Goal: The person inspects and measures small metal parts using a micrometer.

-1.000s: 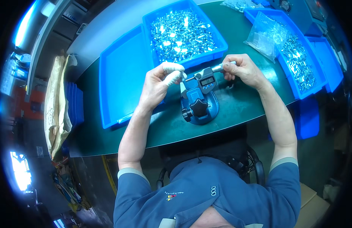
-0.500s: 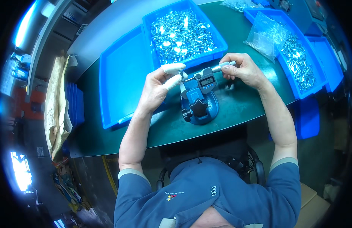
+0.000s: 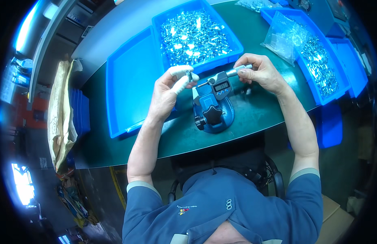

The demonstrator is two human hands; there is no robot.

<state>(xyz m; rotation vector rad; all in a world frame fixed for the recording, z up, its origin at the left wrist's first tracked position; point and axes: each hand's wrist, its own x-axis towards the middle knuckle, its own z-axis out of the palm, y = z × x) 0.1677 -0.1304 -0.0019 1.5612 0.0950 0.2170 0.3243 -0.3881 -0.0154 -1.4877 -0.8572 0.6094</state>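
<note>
A digital micrometer (image 3: 220,84) with a small display sits clamped in a blue stand (image 3: 221,118) on the green table. My right hand (image 3: 259,73) pinches the thimble at the micrometer's right end. Just left of the measuring jaws, my left hand (image 3: 169,91) holds a small shiny metal part (image 3: 189,75) between thumb and forefinger, both covered with white finger cots. The part is apart from the jaws, and its exact shape is too small to make out. Behind the micrometer stands a blue tray (image 3: 239,49) heaped with similar small metal parts.
At the left lies a bare blue tray (image 3: 133,89). A further blue tray (image 3: 346,87) at the right holds metal parts and a clear plastic bag (image 3: 284,38). Brown paper sacking (image 3: 60,114) hangs beyond the table's left end, beside stacked blue bins (image 3: 80,112).
My left hand has drawn the metal part slightly left, out of the micrometer's jaws. The display reading has changed. My right hand stays at the thimble, raised very slightly.
</note>
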